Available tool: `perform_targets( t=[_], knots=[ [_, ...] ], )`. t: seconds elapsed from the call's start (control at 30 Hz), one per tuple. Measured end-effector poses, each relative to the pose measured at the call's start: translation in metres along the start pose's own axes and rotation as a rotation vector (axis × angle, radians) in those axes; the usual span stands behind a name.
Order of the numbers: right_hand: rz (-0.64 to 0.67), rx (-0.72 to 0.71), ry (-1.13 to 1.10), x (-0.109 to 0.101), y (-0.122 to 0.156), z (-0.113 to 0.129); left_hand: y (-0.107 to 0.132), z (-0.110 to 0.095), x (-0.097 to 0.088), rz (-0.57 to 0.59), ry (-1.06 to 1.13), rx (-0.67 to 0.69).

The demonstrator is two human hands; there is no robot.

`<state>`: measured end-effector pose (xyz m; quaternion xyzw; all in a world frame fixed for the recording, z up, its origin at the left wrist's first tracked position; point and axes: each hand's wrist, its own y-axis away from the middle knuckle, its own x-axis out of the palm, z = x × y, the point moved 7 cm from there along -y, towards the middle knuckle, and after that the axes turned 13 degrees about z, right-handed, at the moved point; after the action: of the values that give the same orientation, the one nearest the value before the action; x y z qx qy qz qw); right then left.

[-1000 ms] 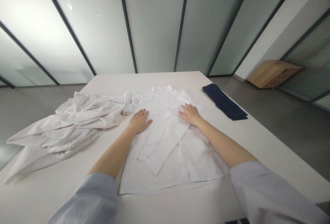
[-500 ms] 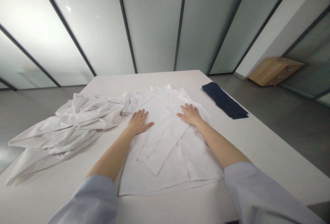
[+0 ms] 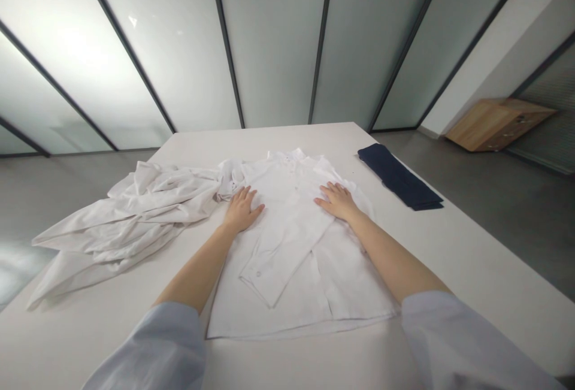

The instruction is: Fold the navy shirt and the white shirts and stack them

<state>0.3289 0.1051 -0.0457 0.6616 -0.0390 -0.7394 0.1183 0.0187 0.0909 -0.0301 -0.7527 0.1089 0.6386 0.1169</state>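
Note:
A white button-up shirt lies spread on the table with its collar at the far end and its hem toward me. One sleeve is folded diagonally across the front, its buttoned cuff near the hem. My left hand rests flat on the shirt's left edge, fingers apart. On the right side of the shirt, my right hand lies flat as well, fingers spread near the upper end of the folded sleeve. Neither hand grips the cloth.
Crumpled white cloth is heaped on the left, touching the shirt's upper left side. A folded navy cloth lies by the right edge of the white table. Beyond stand frosted glass panels and a wooden cabinet.
My view has shifted slightly, so the scene sits a little further right. The left hand has slid slightly toward the shirt's left edge; the right hand stays flat on the shirt.

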Motion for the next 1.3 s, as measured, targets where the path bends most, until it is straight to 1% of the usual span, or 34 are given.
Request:
perform_targets(
  t=[0.07,0.1,0.13,0.2,0.27,0.3,0.37,0.43,0.53,0.63,0.77,0.83,0.9,0.97,1.0,1.07,1.13,1.17,1.23,1.3],
  knots=[
    [-0.008,-0.002,-0.004,0.001,-0.001,0.0,0.002,0.012,-0.01,-0.138,0.047,-0.1],
    [-0.011,-0.002,-0.007,0.001,-0.001,-0.001,0.003,0.02,-0.013,-0.19,0.072,-0.161],
    [-0.014,-0.002,-0.009,0.001,-0.002,-0.001,0.003,0.027,-0.016,-0.219,0.097,-0.225],
    [-0.018,-0.005,-0.011,0.002,-0.002,-0.001,0.004,0.041,-0.016,-0.205,0.149,-0.353],
    [-0.018,-0.009,-0.01,0.002,-0.002,-0.001,0.003,0.053,-0.012,-0.143,0.182,-0.455],
    [-0.016,-0.009,-0.008,0.001,-0.002,-0.001,0.002,0.056,-0.011,-0.115,0.183,-0.483],
    [-0.01,-0.005,-0.004,0.001,-0.002,0.0,0.0,0.059,-0.009,-0.081,0.16,-0.493],
    [-0.004,0.0,-0.002,0.0,-0.001,0.0,-0.002,0.061,-0.008,-0.069,0.128,-0.471],
    [0.003,-0.002,0.0,0.0,0.0,0.002,-0.004,0.065,-0.005,-0.088,0.123,-0.451],
    [-0.002,-0.004,0.002,0.0,0.0,0.002,-0.003,0.074,-0.007,-0.183,0.213,-0.443],
    [0.003,0.0,0.008,0.001,-0.001,0.001,0.002,0.083,-0.016,-0.4,0.392,-0.382],
    [0.008,0.0,0.006,0.001,-0.002,0.001,0.006,0.079,-0.025,-0.498,0.407,-0.303],
    [0.005,-0.002,0.001,0.002,-0.003,0.0,0.009,0.065,-0.034,-0.549,0.348,-0.186],
    [-0.002,-0.006,-0.001,0.002,-0.003,0.0,0.012,0.043,-0.04,-0.549,0.248,-0.055],
    [-0.005,-0.007,-0.002,0.002,-0.003,0.0,0.013,0.03,-0.041,-0.527,0.196,0.01],
    [-0.009,-0.014,-0.006,0.003,-0.003,0.0,0.013,0.004,-0.038,-0.427,0.111,0.135],
    [-0.012,-0.018,-0.015,0.002,-0.003,0.0,0.011,-0.016,-0.029,-0.269,0.066,0.237],
    [-0.012,-0.02,-0.021,0.002,-0.002,0.0,0.01,-0.022,-0.023,-0.187,0.059,0.266],
    [-0.013,-0.021,-0.034,0.001,-0.002,0.001,0.007,-0.027,-0.012,-0.068,0.066,0.275],
    [-0.016,-0.021,-0.044,0.001,-0.001,0.001,0.005,-0.025,-0.007,-0.024,0.085,0.245]
  ],
)
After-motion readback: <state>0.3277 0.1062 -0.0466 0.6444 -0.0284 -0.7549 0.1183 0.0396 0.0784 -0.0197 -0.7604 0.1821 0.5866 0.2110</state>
